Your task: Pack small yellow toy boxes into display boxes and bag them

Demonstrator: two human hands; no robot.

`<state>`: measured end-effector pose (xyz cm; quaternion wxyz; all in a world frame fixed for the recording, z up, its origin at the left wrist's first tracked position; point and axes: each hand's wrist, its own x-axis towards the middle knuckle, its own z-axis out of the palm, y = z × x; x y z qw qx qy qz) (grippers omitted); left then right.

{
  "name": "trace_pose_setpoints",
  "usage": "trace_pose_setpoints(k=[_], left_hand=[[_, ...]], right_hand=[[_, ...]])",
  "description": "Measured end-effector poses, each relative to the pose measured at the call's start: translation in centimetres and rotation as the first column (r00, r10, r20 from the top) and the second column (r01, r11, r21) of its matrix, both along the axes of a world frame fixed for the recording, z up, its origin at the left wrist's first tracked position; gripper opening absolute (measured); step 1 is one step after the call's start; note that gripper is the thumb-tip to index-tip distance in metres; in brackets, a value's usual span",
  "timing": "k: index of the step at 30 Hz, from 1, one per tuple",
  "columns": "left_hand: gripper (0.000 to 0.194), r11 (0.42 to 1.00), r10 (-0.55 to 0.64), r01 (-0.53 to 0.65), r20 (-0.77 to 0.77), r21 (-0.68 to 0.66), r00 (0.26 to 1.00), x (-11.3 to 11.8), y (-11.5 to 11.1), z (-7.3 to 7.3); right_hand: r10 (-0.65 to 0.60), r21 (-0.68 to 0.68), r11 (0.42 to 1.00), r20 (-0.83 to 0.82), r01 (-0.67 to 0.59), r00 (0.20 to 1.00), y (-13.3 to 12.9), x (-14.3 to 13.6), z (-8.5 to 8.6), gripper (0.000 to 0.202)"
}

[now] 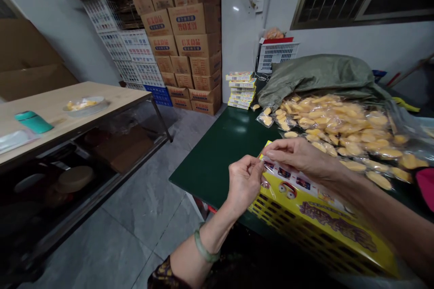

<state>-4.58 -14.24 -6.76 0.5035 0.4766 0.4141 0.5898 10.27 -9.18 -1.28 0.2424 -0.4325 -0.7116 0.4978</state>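
Note:
A yellow printed package (305, 198) with cartoon eyes and a row of small pictures lies over a yellow slotted basket (288, 222) at the green table's near edge. My left hand (244, 181), with a green bangle on the wrist, pinches the package's far left corner. My right hand (300, 156) has its thumb and fingers closed on the same end, just right of the left fingertips. Beyond the hands, a big pile of yellow pieces in clear wrappers (339, 122) spreads over the table.
Flat boxes (242, 91) are stacked on the green table (217, 153), near a green-grey sack (318, 76) and a white basket (276, 55). At left, a wooden table (125, 92) holds a bowl (86, 109) and a teal bottle (34, 122). Cartons (193, 22) stand behind.

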Motion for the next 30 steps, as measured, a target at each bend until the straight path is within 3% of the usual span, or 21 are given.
trace_pose_setpoints(k=[7,16,23,27,30], left_hand=[[0.027,1.0,-0.002,0.002,-0.001,0.003,1.0,0.1,0.0,0.0],[0.023,1.0,0.003,-0.003,0.011,0.017,1.0,0.2,0.1,-0.3],[0.024,1.0,-0.001,0.001,-0.002,0.027,1.0,0.1,0.3,-0.4],[0.025,1.0,-0.001,0.001,0.011,0.008,1.0,0.2,0.4,-0.4],[0.026,1.0,0.0,0.0,0.015,-0.003,1.0,0.2,0.5,-0.3]], right_hand=[[-0.038,-0.018,0.999,-0.03,0.038,0.999,0.6,-0.3,-0.7,0.019],[-0.001,-0.128,0.992,-0.022,-0.002,1.0,-0.9,-1.7,0.8,0.03],[-0.021,-0.316,0.944,-0.336,-0.092,0.942,-1.1,-1.3,-0.8,0.042],[-0.07,-0.379,0.916,-0.472,-0.131,0.879,-1.8,-0.8,1.5,0.036],[-0.143,-0.26,0.966,-0.49,0.013,0.86,-3.3,2.3,3.5,0.032]])
